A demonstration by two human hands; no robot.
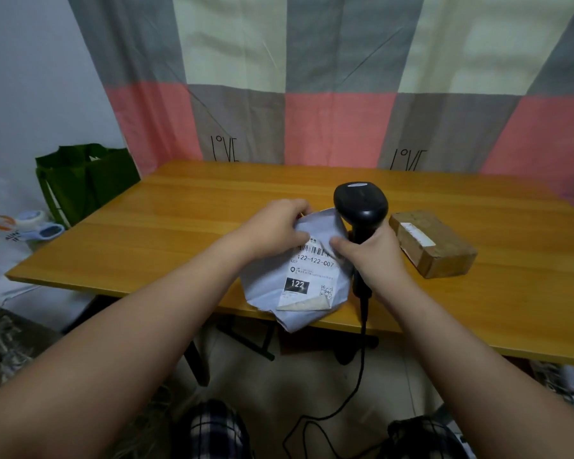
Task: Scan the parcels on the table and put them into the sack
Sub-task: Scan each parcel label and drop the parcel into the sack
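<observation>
Holding a grey mailer [262, 288] by its far edge, the left hand [275, 223] pinches the plastic between curled fingers and thumb. The right hand [373, 258], just beside it, is wrapped round the handle of a black scanner [360, 202], whose head rises above the fist; the right thumb rests on the mailer's label [312, 276]. Below both hands the mailer overhangs the near edge of the table [179, 223]. 1 cardboard box [436, 248] sits just right of the right hand. A green sack [83, 185] stands well left of the left hand.
</observation>
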